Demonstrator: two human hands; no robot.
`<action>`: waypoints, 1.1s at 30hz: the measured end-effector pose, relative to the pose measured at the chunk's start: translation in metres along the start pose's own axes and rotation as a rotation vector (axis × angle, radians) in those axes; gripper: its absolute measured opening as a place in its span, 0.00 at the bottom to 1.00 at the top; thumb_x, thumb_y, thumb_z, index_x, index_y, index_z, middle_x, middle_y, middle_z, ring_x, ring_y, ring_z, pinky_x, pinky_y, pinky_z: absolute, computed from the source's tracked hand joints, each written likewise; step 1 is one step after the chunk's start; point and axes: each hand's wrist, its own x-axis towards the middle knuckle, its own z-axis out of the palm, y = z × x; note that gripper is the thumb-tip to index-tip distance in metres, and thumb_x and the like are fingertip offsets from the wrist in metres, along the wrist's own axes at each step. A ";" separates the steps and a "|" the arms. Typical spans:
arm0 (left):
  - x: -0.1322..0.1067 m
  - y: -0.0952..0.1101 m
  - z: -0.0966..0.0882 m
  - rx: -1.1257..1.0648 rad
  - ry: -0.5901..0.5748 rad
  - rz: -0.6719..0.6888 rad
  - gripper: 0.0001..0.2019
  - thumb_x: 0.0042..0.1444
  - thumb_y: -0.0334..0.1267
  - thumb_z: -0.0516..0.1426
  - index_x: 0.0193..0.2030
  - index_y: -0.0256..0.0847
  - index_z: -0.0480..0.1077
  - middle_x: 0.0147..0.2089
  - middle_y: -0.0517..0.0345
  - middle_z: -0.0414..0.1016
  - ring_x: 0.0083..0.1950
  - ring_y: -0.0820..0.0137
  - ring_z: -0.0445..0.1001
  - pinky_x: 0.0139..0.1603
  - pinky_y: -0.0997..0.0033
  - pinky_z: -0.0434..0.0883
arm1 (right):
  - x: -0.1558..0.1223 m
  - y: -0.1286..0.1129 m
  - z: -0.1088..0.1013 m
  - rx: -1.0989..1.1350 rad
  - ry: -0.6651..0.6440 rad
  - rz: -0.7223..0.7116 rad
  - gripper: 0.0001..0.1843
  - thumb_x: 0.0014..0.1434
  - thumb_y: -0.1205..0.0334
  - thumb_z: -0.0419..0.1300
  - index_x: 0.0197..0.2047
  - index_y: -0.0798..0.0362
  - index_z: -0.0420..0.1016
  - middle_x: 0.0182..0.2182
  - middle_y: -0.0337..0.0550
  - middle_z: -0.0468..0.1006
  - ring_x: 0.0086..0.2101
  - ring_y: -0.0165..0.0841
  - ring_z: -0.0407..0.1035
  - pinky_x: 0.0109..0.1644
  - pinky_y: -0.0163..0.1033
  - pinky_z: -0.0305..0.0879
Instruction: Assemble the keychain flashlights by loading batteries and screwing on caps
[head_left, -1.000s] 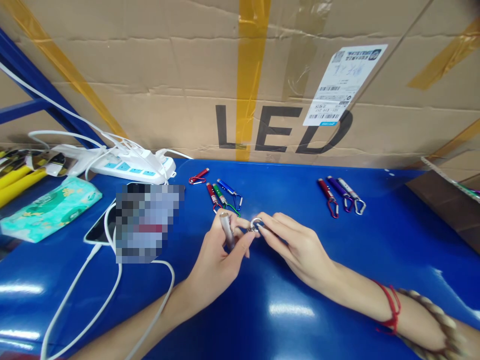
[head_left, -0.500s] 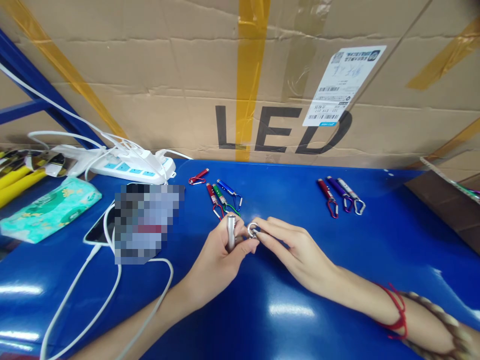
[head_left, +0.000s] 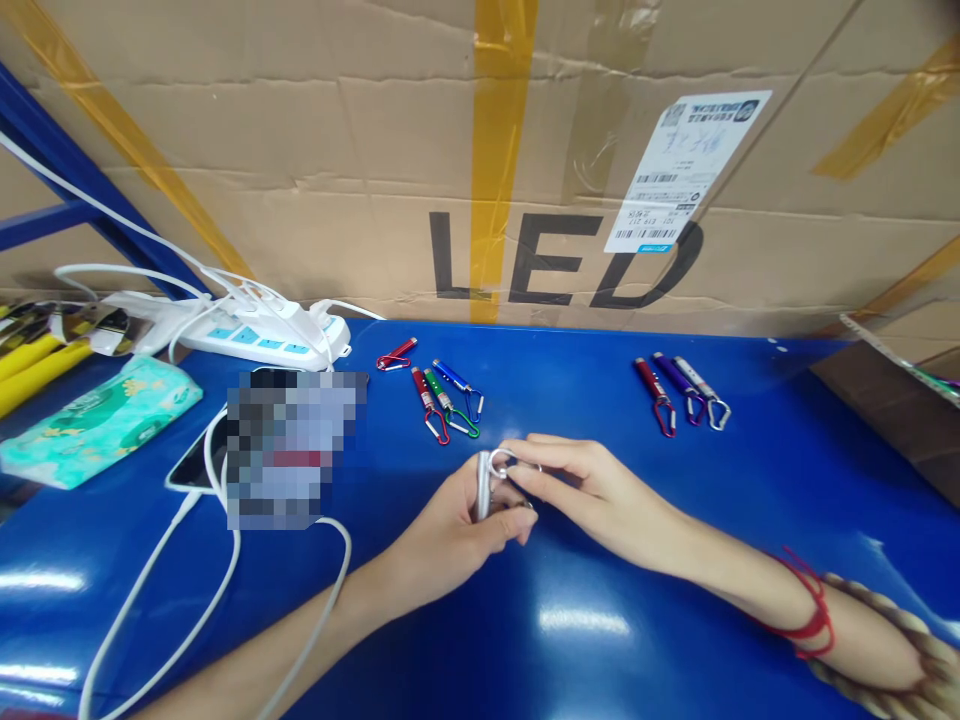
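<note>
My left hand (head_left: 457,530) is closed around a small silver metal tube (head_left: 482,490), which stands nearly upright with its top end showing. The rest of the tube is hidden in the fingers. Right beside it, a curved silver clip (head_left: 501,460) is pinched by the thumb and fingers of my right hand (head_left: 592,495). Whether clip and tube are joined I cannot tell. Beyond the hands lie red (head_left: 421,385), green (head_left: 442,391) and blue (head_left: 452,377) keychain flashlights with carabiner clips, plus another red one (head_left: 401,352) farther back.
On the right lie red, purple and silver keychain flashlights (head_left: 688,376). A cardboard box (head_left: 337,150) rises along the table's back edge. At left are a power strip (head_left: 259,340), a tissue pack (head_left: 105,415), a phone (head_left: 199,455) and loose white cables (head_left: 232,600). A pixelated patch hides something.
Both hands have shifted slightly right and toward me, with the silver tube and clip. The red and green flashlights' clips, partly covered before, now show fully.
</note>
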 end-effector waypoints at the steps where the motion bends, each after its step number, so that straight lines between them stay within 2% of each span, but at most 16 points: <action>1: 0.000 -0.001 0.000 0.023 0.035 0.020 0.10 0.53 0.35 0.57 0.37 0.39 0.57 0.24 0.66 0.65 0.21 0.81 0.54 0.21 0.78 0.50 | 0.000 0.002 -0.005 -0.051 0.020 0.010 0.14 0.67 0.60 0.47 0.42 0.53 0.73 0.36 0.40 0.73 0.37 0.28 0.67 0.42 0.33 0.63; 5: 0.000 0.001 0.000 0.084 0.165 0.100 0.13 0.54 0.34 0.55 0.31 0.41 0.51 0.29 0.64 0.70 0.21 0.82 0.56 0.22 0.78 0.54 | -0.002 0.017 -0.027 -0.345 0.027 0.070 0.14 0.65 0.58 0.50 0.45 0.52 0.75 0.37 0.43 0.76 0.37 0.32 0.69 0.42 0.37 0.64; 8: -0.001 0.004 0.001 0.041 0.190 0.098 0.16 0.51 0.33 0.58 0.29 0.42 0.49 0.29 0.65 0.71 0.19 0.83 0.57 0.21 0.79 0.56 | -0.004 0.025 -0.034 -0.491 0.073 0.027 0.15 0.63 0.57 0.53 0.47 0.54 0.76 0.38 0.46 0.75 0.38 0.35 0.69 0.45 0.42 0.65; 10: -0.002 0.005 0.003 -0.014 0.164 0.106 0.17 0.50 0.31 0.58 0.29 0.42 0.48 0.27 0.66 0.72 0.17 0.83 0.58 0.20 0.80 0.55 | -0.005 0.021 -0.031 -0.423 0.123 -0.036 0.16 0.61 0.58 0.57 0.50 0.53 0.74 0.41 0.47 0.73 0.41 0.35 0.69 0.47 0.41 0.66; 12: -0.002 0.006 0.003 -0.067 0.114 0.126 0.17 0.50 0.30 0.57 0.30 0.42 0.48 0.26 0.67 0.72 0.16 0.84 0.59 0.19 0.81 0.55 | -0.005 0.011 -0.026 -0.240 0.087 -0.085 0.15 0.58 0.61 0.60 0.50 0.51 0.74 0.40 0.44 0.73 0.39 0.31 0.69 0.44 0.37 0.68; 16: -0.004 0.007 0.004 -0.168 0.027 0.164 0.18 0.51 0.31 0.58 0.29 0.42 0.48 0.25 0.69 0.71 0.16 0.84 0.60 0.18 0.82 0.53 | -0.007 -0.007 -0.015 0.037 0.043 -0.098 0.06 0.56 0.64 0.62 0.37 0.52 0.80 0.32 0.41 0.73 0.31 0.27 0.71 0.35 0.32 0.69; 21: -0.007 0.005 0.004 -0.171 -0.017 0.109 0.17 0.55 0.40 0.59 0.31 0.43 0.50 0.32 0.66 0.70 0.15 0.86 0.52 0.16 0.81 0.48 | -0.008 -0.009 -0.013 -0.044 0.117 -0.142 0.05 0.57 0.68 0.61 0.30 0.54 0.77 0.28 0.38 0.75 0.31 0.26 0.71 0.36 0.30 0.68; 24: -0.010 0.002 0.002 -0.031 0.012 0.105 0.13 0.57 0.46 0.56 0.35 0.42 0.56 0.34 0.65 0.63 0.19 0.84 0.50 0.20 0.78 0.50 | -0.007 -0.009 -0.016 -0.135 0.206 -0.120 0.07 0.58 0.68 0.59 0.29 0.53 0.75 0.28 0.38 0.76 0.30 0.27 0.71 0.36 0.30 0.68; 27: -0.013 0.002 0.001 0.174 0.017 0.096 0.15 0.63 0.51 0.46 0.38 0.42 0.61 0.32 0.64 0.57 0.26 0.77 0.53 0.28 0.75 0.56 | -0.006 -0.008 -0.018 -0.142 0.328 -0.028 0.06 0.57 0.64 0.60 0.29 0.53 0.75 0.27 0.38 0.77 0.28 0.28 0.72 0.32 0.31 0.68; 30: -0.013 0.005 0.000 0.312 0.017 0.052 0.18 0.66 0.49 0.38 0.38 0.42 0.62 0.34 0.60 0.59 0.36 0.72 0.59 0.38 0.71 0.59 | -0.006 -0.006 -0.017 -0.115 0.347 0.028 0.05 0.55 0.63 0.61 0.30 0.53 0.76 0.27 0.38 0.78 0.28 0.29 0.73 0.30 0.31 0.68; 33: -0.011 0.007 0.000 0.433 0.010 0.083 0.17 0.67 0.44 0.38 0.33 0.41 0.60 0.34 0.59 0.62 0.37 0.70 0.61 0.39 0.71 0.59 | -0.005 -0.005 -0.017 -0.126 0.311 0.032 0.05 0.55 0.64 0.61 0.30 0.53 0.77 0.27 0.39 0.79 0.29 0.30 0.73 0.28 0.30 0.68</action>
